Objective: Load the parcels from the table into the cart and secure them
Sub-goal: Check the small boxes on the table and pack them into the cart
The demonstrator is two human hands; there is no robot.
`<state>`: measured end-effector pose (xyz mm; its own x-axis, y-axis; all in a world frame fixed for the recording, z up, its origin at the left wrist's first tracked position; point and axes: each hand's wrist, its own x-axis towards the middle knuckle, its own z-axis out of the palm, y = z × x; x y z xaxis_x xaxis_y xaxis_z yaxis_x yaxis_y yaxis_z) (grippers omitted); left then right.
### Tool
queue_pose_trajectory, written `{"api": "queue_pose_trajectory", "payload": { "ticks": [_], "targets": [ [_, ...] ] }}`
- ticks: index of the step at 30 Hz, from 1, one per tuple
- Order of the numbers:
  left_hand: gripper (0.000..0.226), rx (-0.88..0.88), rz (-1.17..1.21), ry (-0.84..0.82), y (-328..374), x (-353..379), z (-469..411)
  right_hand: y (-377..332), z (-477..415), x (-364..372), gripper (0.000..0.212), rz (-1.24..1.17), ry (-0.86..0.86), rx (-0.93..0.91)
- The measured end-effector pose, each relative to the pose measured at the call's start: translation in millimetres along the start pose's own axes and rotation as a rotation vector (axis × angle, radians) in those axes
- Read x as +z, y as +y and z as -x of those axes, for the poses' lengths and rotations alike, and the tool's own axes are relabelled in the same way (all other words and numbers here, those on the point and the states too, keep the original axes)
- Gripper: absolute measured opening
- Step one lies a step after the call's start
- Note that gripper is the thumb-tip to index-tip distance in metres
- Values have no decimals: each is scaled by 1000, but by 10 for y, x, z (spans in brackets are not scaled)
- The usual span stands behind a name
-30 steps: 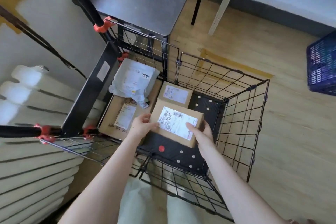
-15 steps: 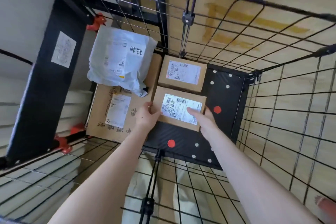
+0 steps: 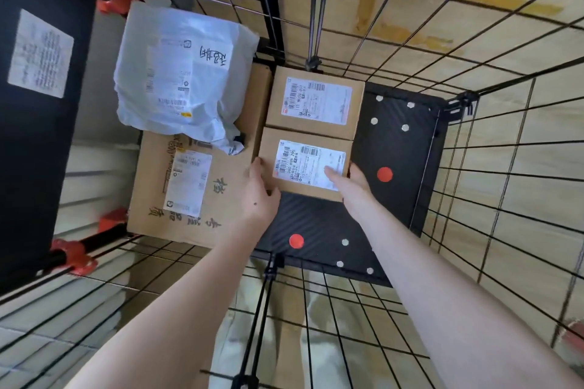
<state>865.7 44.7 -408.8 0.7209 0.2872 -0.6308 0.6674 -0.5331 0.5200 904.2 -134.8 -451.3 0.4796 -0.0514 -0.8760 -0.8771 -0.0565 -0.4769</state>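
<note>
Parcels fill the left and back of the cart (image 3: 317,9). A big box (image 3: 189,199) lies along the left side with a white bag (image 3: 180,73) slumped on top, and a far box (image 3: 314,101) sits against the back wall. The near box (image 3: 308,164) is low in the cart, its far edge touching the far box and its left side just beside the big box. I cannot tell whether it rests on the black base (image 3: 395,142) or hangs just above it.

The left hand (image 3: 260,193) grips the box's near-left corner, fingers curled round the edge. The right hand (image 3: 350,186) holds the near-right corner, thumb flat on the label, fingers wrapped down the side and mostly hidden.

The likeliest trouble is at the left. The gap to the big box is tight, so the left fingers may get pinched or drag the box askew as they pull out. If one hand lets go before the box is fully down, it would drop on one corner and tilt against the far box.

The base to the right is bare, so once the cart rolls both small boxes could slide that way. The bag, loose and overhanging, could slip off too. Nothing that would tie the load down is in view, so securing looks undone.
</note>
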Motion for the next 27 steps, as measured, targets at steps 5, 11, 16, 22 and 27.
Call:
{"api": "queue_pose_trajectory", "payload": {
  "ticks": [5, 11, 16, 22, 27],
  "targets": [
    [68, 225, -228, -28, -96, 115, 41, 72, -55, 41, 48, 130, 68, -65],
    [73, 307, -546, -117, -72, 115, 5, 68, -32, 55, 44, 207, 129, -95],
    [79, 252, -644, -183, -1, 96, 3, -16, 69, 58, 40, 287, 183, -112],
    [69, 260, -530, -180, 129, -27, 26, -200, 235, 112, 58, 417, 276, -120],
    [49, 225, -355, -121, 421, -223, 219, -439, 646, 11, 89, 489, 288, -165]
  ]
}}
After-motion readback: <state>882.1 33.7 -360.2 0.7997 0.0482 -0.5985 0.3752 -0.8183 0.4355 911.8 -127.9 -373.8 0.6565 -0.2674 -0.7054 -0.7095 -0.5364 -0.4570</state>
